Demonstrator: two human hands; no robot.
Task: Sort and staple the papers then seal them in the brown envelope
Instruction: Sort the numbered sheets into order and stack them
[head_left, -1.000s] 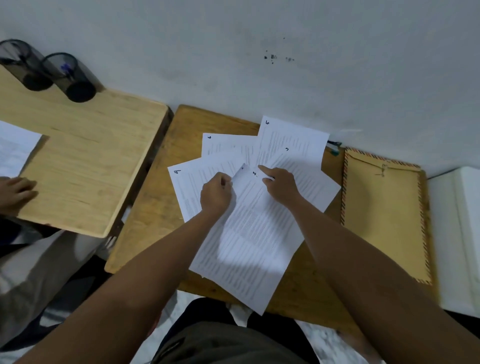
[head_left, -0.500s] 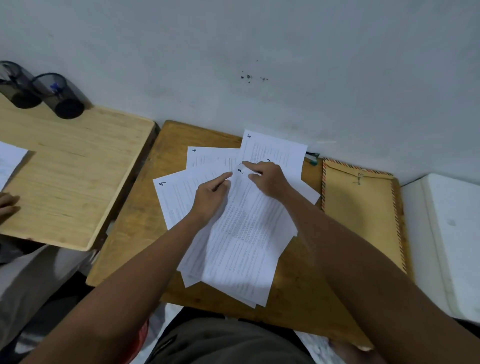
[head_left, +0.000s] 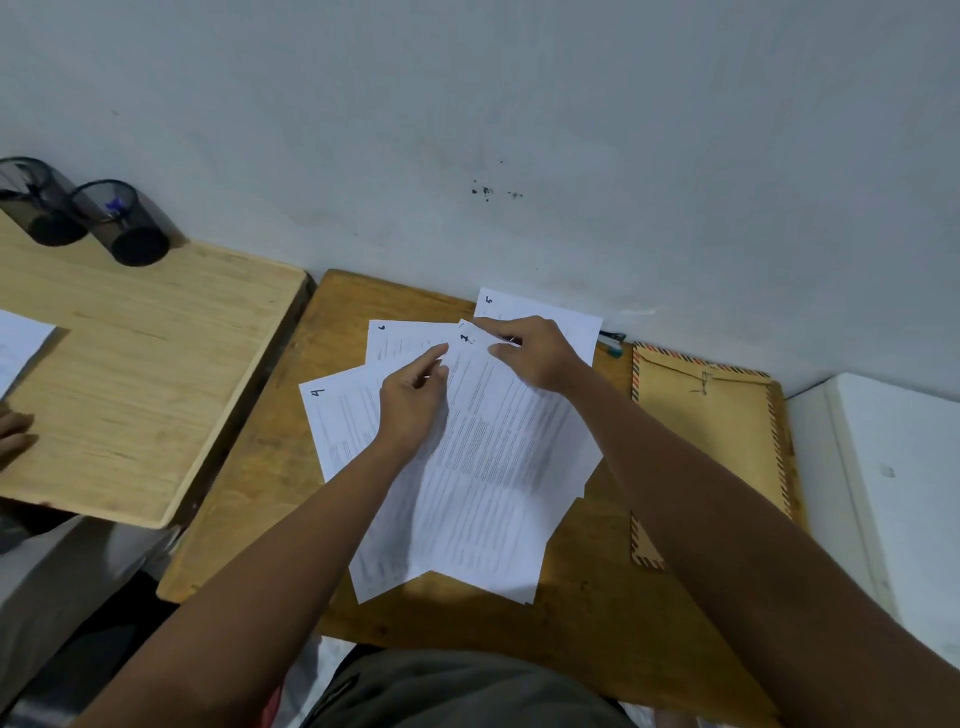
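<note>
Two dark mesh pen cups (head_left: 124, 223) stand far left of the flat brown string-tie envelope (head_left: 701, 447); one seems to hold a blue pen. Left of the envelope, the right hand (head_left: 535, 358) pinches the fanned white printed papers (head_left: 483, 467), while the left hand (head_left: 413, 400) rests on them, grip loose.

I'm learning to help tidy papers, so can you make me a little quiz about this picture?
1. True or false: the brown envelope lies on the desk to the right of the papers.
2. Which handwritten number shows on the sheet sticking out farthest to the left? A) 4 B) 9 C) 1
3. Fill in: both hands, left hand and right hand, are on the ____.

Key:
1. True. It lies flat with its striped edge showing.
2. A. A 4 is written in its top corner.
3. Papers. The right hand pinches the top corner of a sheet; the left hand's fingers rest on the spread sheets.
</note>
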